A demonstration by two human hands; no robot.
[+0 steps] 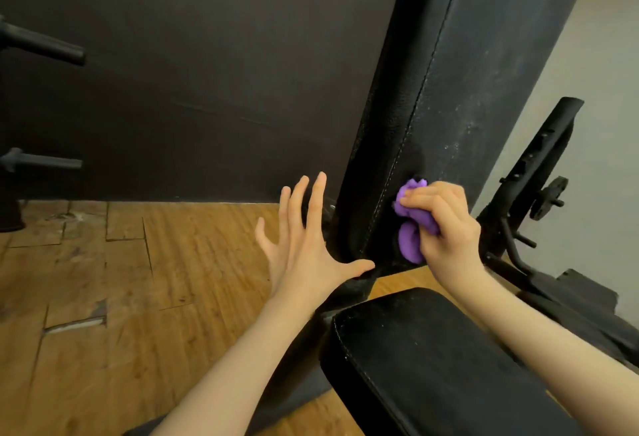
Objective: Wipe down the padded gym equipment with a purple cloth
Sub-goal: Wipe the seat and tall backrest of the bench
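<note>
Wooden floor [138, 263] is lying under the bench. Left hand [304, 249] is spreading wide beside the backrest pad [460, 107]; right hand [446, 221] is gripping the purple cloth [409, 242] bunched against it, probably missing dusty streaks above.

seat pad [432, 366] lies before upright back pad [460, 90], floor [121, 280] left.

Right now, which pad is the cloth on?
The upright back pad, under the right hand gripping the purple cloth; the seat pad lies untouched.
</note>
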